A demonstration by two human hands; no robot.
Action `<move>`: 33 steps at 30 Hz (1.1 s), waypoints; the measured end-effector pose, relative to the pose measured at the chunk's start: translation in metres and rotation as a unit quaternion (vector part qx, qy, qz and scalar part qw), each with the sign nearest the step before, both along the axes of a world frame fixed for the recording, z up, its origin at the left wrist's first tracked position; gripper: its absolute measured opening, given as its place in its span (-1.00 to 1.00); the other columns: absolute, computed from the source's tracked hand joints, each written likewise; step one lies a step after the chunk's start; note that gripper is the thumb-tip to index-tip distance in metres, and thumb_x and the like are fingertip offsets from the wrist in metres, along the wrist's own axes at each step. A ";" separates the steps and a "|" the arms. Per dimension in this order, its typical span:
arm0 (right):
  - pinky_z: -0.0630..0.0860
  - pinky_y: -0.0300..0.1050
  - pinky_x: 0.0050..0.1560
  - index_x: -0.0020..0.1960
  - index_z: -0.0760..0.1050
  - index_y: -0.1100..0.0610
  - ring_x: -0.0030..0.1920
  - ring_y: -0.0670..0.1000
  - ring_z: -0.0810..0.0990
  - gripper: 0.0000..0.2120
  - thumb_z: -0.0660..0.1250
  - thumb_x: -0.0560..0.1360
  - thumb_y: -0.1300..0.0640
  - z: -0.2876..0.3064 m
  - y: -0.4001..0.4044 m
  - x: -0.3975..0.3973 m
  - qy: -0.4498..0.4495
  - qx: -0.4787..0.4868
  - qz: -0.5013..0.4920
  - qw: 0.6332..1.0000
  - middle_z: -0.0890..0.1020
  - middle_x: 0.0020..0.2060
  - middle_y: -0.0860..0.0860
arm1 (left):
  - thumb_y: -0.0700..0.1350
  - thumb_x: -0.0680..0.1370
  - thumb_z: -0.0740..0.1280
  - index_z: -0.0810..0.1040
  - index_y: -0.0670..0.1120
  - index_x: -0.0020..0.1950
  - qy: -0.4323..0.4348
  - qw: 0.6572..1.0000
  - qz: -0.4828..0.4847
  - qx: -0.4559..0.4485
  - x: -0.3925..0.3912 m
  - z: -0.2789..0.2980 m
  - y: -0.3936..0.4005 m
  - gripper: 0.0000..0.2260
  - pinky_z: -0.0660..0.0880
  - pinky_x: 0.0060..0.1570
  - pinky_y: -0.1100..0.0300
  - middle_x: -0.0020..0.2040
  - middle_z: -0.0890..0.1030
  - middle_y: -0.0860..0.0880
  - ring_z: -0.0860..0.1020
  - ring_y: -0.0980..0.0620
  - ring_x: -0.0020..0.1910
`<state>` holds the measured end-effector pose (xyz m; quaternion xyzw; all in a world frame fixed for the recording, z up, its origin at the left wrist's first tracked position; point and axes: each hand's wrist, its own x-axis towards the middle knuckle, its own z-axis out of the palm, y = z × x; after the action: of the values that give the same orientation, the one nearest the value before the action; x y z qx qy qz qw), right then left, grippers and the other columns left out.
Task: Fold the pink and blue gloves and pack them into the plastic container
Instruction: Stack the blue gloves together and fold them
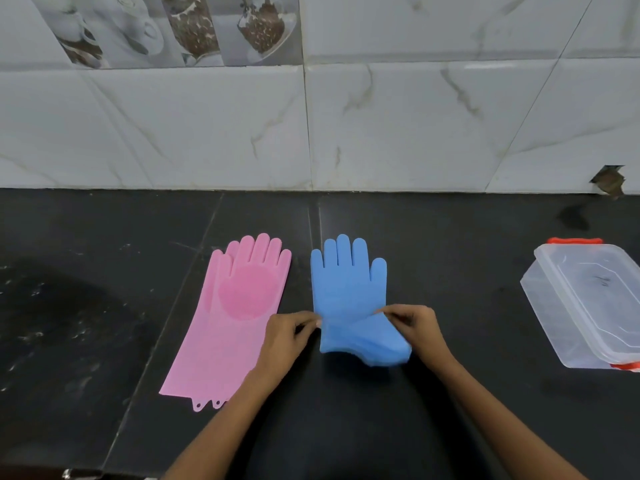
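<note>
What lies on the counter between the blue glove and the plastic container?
Nothing: in the head view, bare black counter separates the blue glove from the plastic container. Only the right hand, pinching the glove's folded cuff, reaches into that stretch.

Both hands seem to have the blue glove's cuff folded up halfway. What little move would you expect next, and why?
Probably laying the cuff flat on the palm and pressing the crease. The left hand and right hand pinch the cuff edge of the blue glove, doubled over only to mid-palm. The pink glove lies unfolded, and the plastic container has its lid on.
</note>
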<state>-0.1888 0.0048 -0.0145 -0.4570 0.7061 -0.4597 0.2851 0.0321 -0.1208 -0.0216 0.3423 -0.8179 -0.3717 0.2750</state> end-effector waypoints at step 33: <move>0.56 0.04 -0.06 0.03 0.57 0.20 -0.17 0.04 0.55 -0.87 0.33 0.49 0.26 0.000 -0.028 0.042 0.305 0.079 -0.190 0.930 0.56 -0.07 0.10 | -0.18 0.52 0.38 0.59 -0.14 -0.20 -0.032 0.970 0.240 0.013 -0.044 0.002 0.028 -0.89 0.31 -0.37 0.43 -0.29 0.55 0.00 0.47 0.16 -0.33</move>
<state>-0.1467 -0.0229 -0.0145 -0.4081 0.8668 -0.2865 -0.0013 -0.0118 -0.0925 -0.0198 0.5439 -0.7151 -0.2945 0.3258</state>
